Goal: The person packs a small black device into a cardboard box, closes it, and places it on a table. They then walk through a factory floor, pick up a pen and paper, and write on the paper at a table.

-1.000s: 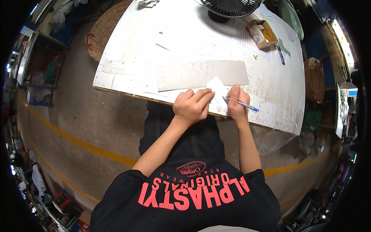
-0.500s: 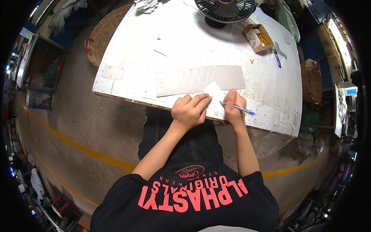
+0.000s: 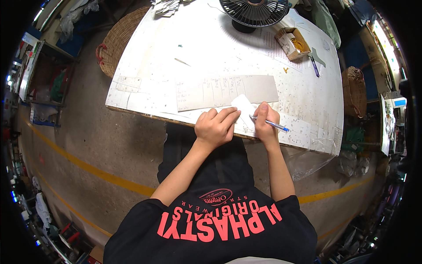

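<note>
A small white card (image 3: pixel 244 105) lies tilted at the table's near edge, overlapping the lower edge of a long grey-beige sheet (image 3: pixel 193 94) with handwritten columns. My left hand (image 3: pixel 215 126) rests on the card's left side, its fingers bent and pressed together, holding it against the tabletop. To the right, my right hand (image 3: pixel 267 123) is closed round a clear ballpoint pen (image 3: pixel 279 127) with a blue end. The pen's tip points left at the card. Part of the card is hidden under my left fingers.
Across the white table (image 3: pixel 154 57) stand a black fan (image 3: pixel 254 12) and an open cardboard box (image 3: pixel 292 44) with yellow bits. A purple pen (image 3: pixel 315 67) lies beside the box. Bundled papers (image 3: pixel 165 6) sit at the far left. Wicker baskets (image 3: pixel 118 44) flank the table.
Both hands stay nearly where they were, with the pen still at the card. Only a very slight shift of the pen and right hand shows.
</note>
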Demonstrator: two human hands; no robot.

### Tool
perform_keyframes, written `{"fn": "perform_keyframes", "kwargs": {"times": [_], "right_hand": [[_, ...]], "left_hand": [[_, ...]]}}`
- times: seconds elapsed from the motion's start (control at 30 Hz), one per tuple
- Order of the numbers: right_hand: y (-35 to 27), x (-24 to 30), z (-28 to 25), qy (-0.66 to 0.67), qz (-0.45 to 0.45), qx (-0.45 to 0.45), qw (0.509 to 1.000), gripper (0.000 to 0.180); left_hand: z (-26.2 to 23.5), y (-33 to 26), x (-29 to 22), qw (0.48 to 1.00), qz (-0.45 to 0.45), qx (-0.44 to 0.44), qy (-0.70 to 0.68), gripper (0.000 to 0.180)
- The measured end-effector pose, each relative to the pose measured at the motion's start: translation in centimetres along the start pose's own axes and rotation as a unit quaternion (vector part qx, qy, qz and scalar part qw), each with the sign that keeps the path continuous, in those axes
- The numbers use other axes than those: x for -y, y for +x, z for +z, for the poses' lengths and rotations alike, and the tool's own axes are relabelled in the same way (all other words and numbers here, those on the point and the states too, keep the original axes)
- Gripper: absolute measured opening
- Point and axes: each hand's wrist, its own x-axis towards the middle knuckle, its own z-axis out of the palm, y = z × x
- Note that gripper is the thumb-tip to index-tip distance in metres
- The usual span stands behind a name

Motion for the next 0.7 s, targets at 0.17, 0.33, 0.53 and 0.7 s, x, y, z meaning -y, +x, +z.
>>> {"fn": "perform_keyframes", "kwargs": {"times": [0.17, 0.33, 0.53, 0.7], "right_hand": [[0.0, 0.0, 0.0, 0.007, -0.005, -0.005, 1.000, 0.049], [-0.1, -0.4, 0.0, 0.042, 0.009, 0.010, 0.999, 0.049], [-0.3, -1.0, 0.1, 0.029, -0.021, 0.007, 0.999, 0.062], [-0.4, -0.9, 0.1, 0.058, -0.013, -0.001, 0.998, 0.066]], "left_hand": [[0.0, 0.1, 0.0, 1.000, 0.003, 0.001, -0.002, 0.029], [0.0, 0.1, 0.0, 1.000, 0.002, 0.001, -0.002, 0.030], [0.1, 0.0, 0.0, 1.000, 0.004, 0.004, -0.002, 0.031], [0.0, 0.0, -0.1, 1.000, 0.002, 0.011, -0.002, 0.024]]}}
